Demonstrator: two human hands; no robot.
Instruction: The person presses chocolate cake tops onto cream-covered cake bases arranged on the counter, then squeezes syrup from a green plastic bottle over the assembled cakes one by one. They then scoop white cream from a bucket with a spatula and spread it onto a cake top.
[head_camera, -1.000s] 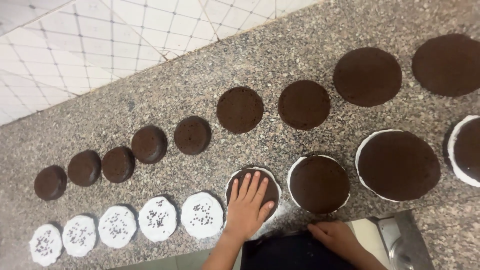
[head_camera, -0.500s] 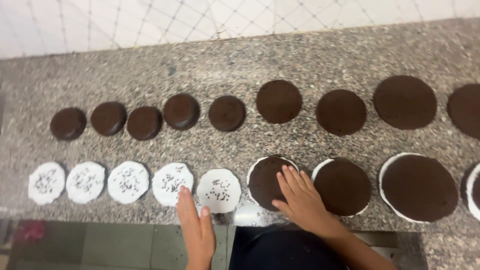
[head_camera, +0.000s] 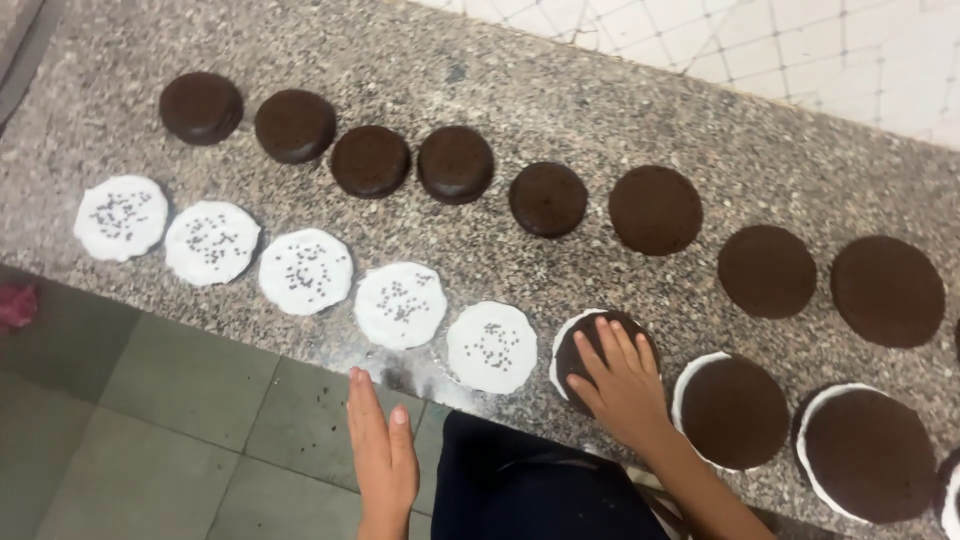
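Note:
My right hand (head_camera: 622, 385) lies flat with fingers spread on a dark round cake with a white rim (head_camera: 578, 345) at the front of a speckled stone counter (head_camera: 560, 90). My left hand (head_camera: 380, 450) hovers flat and empty just off the counter's front edge, below a white iced disc with dark sprinkles (head_camera: 490, 345). Several such white discs run to the left along the front. To the right of the touched cake sit more white-rimmed dark cakes (head_camera: 733, 410).
A back row of several plain dark round cakes (head_camera: 547, 198) crosses the counter, growing larger to the right. White wall tiles (head_camera: 830, 50) stand behind. Grey-green floor tiles (head_camera: 150, 430) lie below the edge, with a pink thing (head_camera: 15, 305) at far left.
My left hand has come off the white-rimmed dark cake and dropped below the counter edge. My right hand has moved onto that cake. The view has swung left.

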